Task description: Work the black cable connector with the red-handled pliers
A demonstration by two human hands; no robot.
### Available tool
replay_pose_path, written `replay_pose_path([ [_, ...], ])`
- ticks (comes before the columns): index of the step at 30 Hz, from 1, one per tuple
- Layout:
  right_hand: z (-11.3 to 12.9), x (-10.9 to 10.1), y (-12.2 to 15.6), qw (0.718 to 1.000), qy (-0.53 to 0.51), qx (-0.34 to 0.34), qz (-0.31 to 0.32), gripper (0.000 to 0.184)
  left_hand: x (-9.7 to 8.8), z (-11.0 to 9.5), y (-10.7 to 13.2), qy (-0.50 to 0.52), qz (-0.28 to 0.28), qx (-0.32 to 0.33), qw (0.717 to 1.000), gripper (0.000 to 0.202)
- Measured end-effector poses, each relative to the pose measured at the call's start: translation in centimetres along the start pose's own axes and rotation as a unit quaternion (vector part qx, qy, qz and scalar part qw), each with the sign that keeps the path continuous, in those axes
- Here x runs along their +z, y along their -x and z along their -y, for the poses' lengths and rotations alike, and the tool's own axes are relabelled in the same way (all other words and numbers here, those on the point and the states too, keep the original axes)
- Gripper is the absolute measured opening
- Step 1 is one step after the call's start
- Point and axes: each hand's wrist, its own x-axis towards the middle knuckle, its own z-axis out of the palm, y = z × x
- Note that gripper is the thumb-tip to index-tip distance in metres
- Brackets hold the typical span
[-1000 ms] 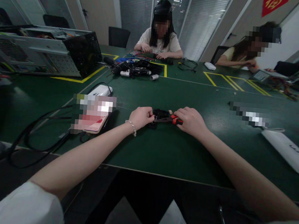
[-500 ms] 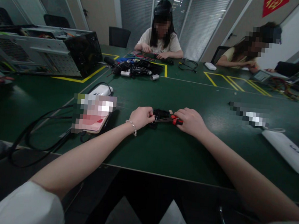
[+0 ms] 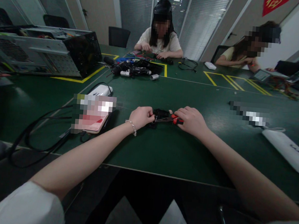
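Observation:
My right hand (image 3: pixel 192 122) is closed around the red-and-black handles of a pair of pliers (image 3: pixel 175 119), whose slim metal jaws point left. Under the jaws lies a small black part (image 3: pixel 161 113), low over the table; its exact kind is too dark to make out. From the other side my left hand (image 3: pixel 141 118), with a bracelet at the wrist, pinches the near left end of that black part. The jaw tips reach close to my left fingertips; whether they grip anything is too small to tell. A tiny pale piece (image 3: pixel 170 111) sits just behind the pliers.
On the green table (image 3: pixel 146 150) a phone (image 3: pixel 93 122) and a white power bank (image 3: pixel 104 90) with black cables lie left. Another white power bank (image 3: pixel 287 150) is right. Behind stand an open computer case (image 3: pixel 52 58) and a black cable heap (image 3: pixel 134 68). Other people sit around.
My two hands, the pliers and the black part stay almost in place. At the far right, a co-worker's hands have risen slightly.

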Motion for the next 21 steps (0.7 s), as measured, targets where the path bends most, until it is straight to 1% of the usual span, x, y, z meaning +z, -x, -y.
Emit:
replay_pose_path([
  [3,0.0,0.3,0.0,1.0,-0.022,0.01,0.015,0.026,0.0,0.0,0.0,0.001,0.005,-0.001,1.0,0.015],
  [6,0.1,0.3,0.0,1.0,-0.018,0.009,0.018,0.028,0.0,0.0,0.0,0.003,0.007,-0.003,1.0,0.016],
  [11,0.2,-0.3,-0.1,1.0,0.012,-0.004,-0.001,0.029,0.0,0.0,0.0,0.003,0.004,-0.002,1.0,0.016],
  [15,0.4,-0.7,-0.1,0.999,0.033,-0.011,-0.016,0.027,-0.1,0.0,0.0,0.004,0.005,-0.002,1.0,0.016],
  [21,0.2,-0.6,-0.1,0.999,0.027,-0.012,-0.018,0.026,-0.1,-0.1,0.0,0.0,0.006,-0.002,1.0,0.015],
])
